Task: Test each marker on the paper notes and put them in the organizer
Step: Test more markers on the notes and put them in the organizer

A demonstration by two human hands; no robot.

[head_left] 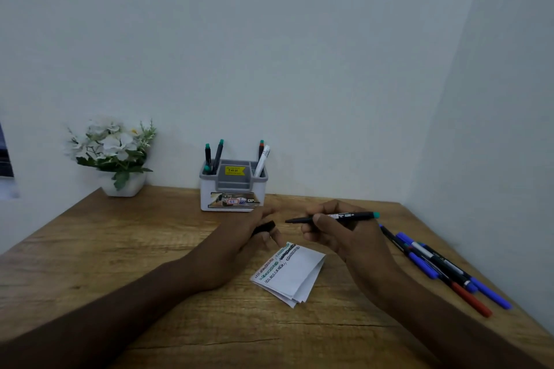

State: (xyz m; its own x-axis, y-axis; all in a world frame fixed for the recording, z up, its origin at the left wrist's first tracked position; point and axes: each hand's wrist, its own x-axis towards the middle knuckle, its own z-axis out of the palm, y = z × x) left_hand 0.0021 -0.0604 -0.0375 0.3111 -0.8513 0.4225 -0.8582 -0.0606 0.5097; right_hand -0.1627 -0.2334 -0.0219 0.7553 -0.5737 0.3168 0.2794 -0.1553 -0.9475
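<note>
A: Surface first. Wooden desk (126, 249), grain visible, pushed into a corner of pale walls (299, 54); second wall runs along the 3 o'clock side.

B: Hands?

A: Right hand (338, 237) grips an uncapped marker (332, 216), fingers curled round the barrel, tip pointing to 9 o'clock, teal end to 3 o'clock, held above the desk. Left hand (248, 237) pinches a black cap (263, 227) between thumb and fingers, just beside the marker tip, not touching it.

B: Paper?

A: Paper notes (292, 274), folded white stack, at desk centre, just below both hands. Scribble lines in several colours on the upper left part.

B: Organizer?

A: White and grey organizer (232, 189) at 12 o'clock against the back wall. Teal-capped markers (217, 156) stand in its left compartment; a white pen (261, 160) and a dark one behind it in the right. Yellow sticker inside, printed label on front.

B: Untested ones?

A: Loose markers (443, 269) in a pile at 3 o'clock near the side wall, blue, black, one red end, overlapping. Exact count, cannot tell.

B: Anything else?

A: White pot of flowers (114, 153) at 10 o'clock in the back corner. Dark window edge (4, 153) at far 9 o'clock.
</note>
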